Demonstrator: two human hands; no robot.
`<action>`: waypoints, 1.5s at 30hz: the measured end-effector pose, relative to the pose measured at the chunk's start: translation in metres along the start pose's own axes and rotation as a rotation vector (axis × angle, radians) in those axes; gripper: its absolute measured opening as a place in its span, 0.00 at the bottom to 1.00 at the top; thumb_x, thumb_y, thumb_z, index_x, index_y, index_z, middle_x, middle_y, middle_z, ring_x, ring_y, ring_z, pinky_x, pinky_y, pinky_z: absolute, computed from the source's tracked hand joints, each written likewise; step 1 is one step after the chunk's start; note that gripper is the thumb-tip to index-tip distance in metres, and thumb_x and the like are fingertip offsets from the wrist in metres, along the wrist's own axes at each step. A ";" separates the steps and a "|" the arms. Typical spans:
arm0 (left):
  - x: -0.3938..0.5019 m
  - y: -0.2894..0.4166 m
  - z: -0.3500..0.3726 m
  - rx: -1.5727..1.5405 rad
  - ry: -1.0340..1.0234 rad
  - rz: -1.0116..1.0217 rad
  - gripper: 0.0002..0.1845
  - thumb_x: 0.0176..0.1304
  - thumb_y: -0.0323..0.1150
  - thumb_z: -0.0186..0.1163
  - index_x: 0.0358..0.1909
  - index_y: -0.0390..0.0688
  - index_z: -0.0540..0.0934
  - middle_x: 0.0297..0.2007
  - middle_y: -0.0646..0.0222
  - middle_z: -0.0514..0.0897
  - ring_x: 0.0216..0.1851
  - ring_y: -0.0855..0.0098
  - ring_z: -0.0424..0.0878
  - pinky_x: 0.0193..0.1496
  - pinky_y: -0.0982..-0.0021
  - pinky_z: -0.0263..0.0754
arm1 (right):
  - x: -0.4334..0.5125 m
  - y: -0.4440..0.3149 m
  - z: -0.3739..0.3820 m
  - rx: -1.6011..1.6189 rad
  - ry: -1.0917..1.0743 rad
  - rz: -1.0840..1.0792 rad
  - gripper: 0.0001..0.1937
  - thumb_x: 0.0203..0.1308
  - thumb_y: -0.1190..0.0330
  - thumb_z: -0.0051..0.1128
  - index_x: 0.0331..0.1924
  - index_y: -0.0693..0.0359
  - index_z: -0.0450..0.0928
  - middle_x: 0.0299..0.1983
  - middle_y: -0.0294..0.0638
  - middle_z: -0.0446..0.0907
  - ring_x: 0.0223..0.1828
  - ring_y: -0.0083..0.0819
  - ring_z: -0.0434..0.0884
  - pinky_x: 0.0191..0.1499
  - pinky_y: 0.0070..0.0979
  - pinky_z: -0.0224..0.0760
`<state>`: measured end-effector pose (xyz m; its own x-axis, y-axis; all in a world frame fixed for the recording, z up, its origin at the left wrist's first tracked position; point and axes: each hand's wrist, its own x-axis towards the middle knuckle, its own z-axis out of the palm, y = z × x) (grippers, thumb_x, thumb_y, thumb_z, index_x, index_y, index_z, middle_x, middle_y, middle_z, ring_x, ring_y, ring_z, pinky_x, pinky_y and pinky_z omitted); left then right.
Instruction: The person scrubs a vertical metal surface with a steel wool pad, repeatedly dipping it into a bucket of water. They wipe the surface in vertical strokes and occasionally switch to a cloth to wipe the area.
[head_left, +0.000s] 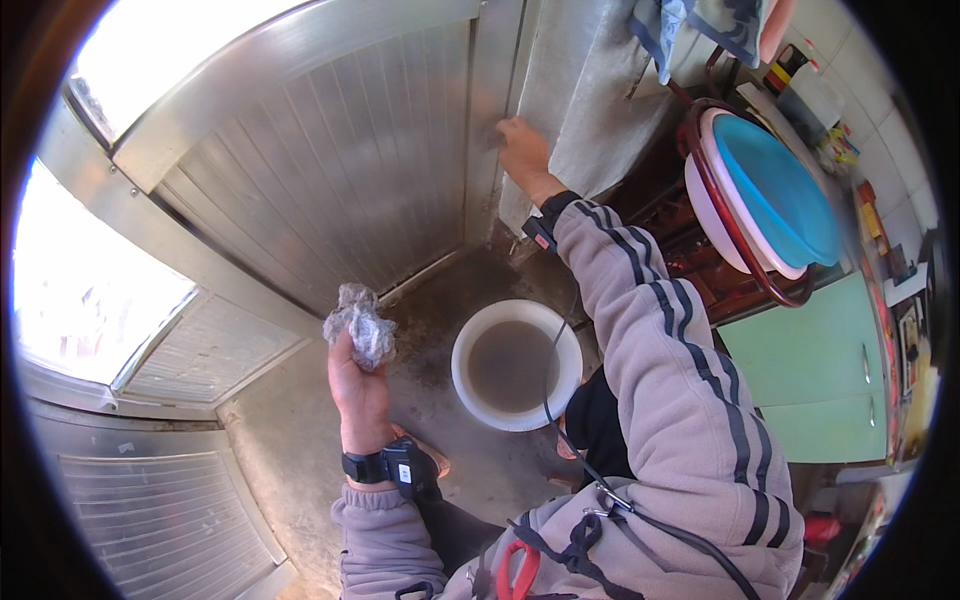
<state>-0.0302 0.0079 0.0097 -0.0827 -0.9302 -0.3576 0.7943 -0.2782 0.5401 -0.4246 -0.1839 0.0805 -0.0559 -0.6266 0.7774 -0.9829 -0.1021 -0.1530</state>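
My left hand (358, 394) holds a crumpled grey-white cloth (360, 328) up in its fingers, left of a white basin (463, 399) of murky water standing on the floor. Stretched out ahead, my right hand (523, 154) is at the metal frame strip (487, 127) along the edge of a ribbed metal door panel (330, 157). Its fingers are bent, and something small and dark shows blurred at the fingertips; whether they grip it I cannot tell. A band with a small black device sits on each wrist, and a cable runs down from the right one.
Nested basins, blue (780, 187) and pink, rest in a dark red stand (787, 300) on the right. Beyond are a light green cabinet (810, 375) and a cluttered counter. Cloths (727, 30) hang at the top right. Another metal panel (165, 517) is at the lower left.
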 end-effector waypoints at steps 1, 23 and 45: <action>0.000 -0.002 0.001 -0.001 0.012 0.000 0.17 0.79 0.36 0.61 0.65 0.43 0.82 0.54 0.71 0.91 0.52 0.68 0.89 0.54 0.63 0.84 | 0.005 0.000 0.001 0.053 0.116 -0.017 0.14 0.56 0.77 0.67 0.47 0.57 0.85 0.46 0.47 0.83 0.51 0.52 0.85 0.52 0.45 0.81; 0.008 -0.003 -0.006 0.050 -0.017 -0.047 0.20 0.80 0.35 0.62 0.69 0.40 0.80 0.61 0.67 0.88 0.61 0.66 0.86 0.65 0.61 0.81 | 0.003 0.014 0.046 0.366 0.348 0.216 0.17 0.52 0.73 0.76 0.49 0.59 0.88 0.45 0.49 0.90 0.48 0.53 0.89 0.50 0.42 0.82; 0.023 -0.003 -0.041 0.096 -0.046 -0.050 0.20 0.83 0.34 0.58 0.70 0.38 0.77 0.63 0.63 0.88 0.63 0.64 0.86 0.68 0.59 0.79 | -0.039 0.039 0.100 0.330 0.420 0.229 0.17 0.52 0.84 0.66 0.47 0.61 0.82 0.46 0.51 0.84 0.48 0.58 0.85 0.49 0.45 0.80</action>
<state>-0.0100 -0.0031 -0.0315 -0.1501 -0.9242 -0.3512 0.7273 -0.3438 0.5940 -0.4429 -0.2411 -0.0168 -0.3920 -0.3075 0.8670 -0.8347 -0.2773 -0.4758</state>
